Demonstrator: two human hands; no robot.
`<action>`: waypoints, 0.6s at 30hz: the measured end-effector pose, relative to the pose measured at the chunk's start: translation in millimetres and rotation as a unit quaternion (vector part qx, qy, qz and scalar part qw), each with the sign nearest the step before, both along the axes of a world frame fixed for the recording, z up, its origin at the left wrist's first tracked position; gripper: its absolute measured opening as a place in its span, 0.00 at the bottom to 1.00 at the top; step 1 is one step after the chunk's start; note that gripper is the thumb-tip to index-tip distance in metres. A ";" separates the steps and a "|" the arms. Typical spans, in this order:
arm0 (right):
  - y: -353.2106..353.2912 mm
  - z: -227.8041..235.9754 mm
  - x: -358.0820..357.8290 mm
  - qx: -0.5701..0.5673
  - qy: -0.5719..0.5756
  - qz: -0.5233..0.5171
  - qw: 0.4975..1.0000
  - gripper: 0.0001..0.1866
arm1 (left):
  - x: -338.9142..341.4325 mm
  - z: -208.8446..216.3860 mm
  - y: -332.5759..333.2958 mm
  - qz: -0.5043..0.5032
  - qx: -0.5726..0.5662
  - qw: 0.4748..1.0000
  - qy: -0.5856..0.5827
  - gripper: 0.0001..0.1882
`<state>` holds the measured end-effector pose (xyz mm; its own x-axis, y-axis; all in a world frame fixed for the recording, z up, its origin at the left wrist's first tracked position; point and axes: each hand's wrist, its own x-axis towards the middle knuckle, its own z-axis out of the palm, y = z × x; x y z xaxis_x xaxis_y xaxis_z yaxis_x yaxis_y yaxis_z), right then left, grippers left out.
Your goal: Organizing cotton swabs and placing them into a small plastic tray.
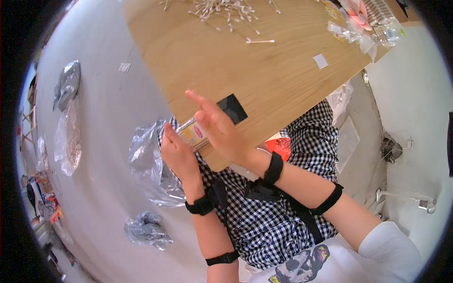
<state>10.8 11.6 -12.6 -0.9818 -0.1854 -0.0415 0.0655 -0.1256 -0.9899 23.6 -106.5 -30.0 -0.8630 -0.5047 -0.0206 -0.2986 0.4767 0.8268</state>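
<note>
A small clear plastic packet [195, 134] with a yellow and pink label lies at the near left corner of the table. My left hand [180, 153] grips its left end, thumb up along the side. My right hand [219, 132] is at the packet's other end, fingers stretched out and partly covering it; whether the palm presses on the packet is hard to tell. Just beyond my right hand, a black square piece [232, 109] rests on the wooden table [203, 61].
Loose cotton swabs [226, 10] are heaped at the table's far side, one stray swab [260, 41] nearer. A white paper piece [320, 61] and clear packaging [373, 37] lie at the right. Crumpled plastic bags [147, 230] litter the floor. Something red [279, 148] shows below the table edge.
</note>
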 end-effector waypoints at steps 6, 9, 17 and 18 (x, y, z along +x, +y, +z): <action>55.1 -17.0 -57.6 0.296 0.240 -0.108 0.918 0.30 | 13.2 -0.8 -20.8 0.033 -0.002 0.999 0.022 0.21; 106.2 -15.4 -110.2 0.419 0.257 -0.170 0.854 0.32 | 12.7 20.2 -12.6 0.046 0.008 0.995 0.093 0.18; 99.8 -1.5 -191.9 0.587 0.215 -0.095 0.774 0.37 | 15.4 48.8 31.0 -0.080 0.065 0.991 0.088 0.13; 108.9 -4.9 -202.5 0.587 0.216 -0.103 0.774 0.37 | 16.4 52.4 38.6 -0.085 0.085 0.988 0.101 0.12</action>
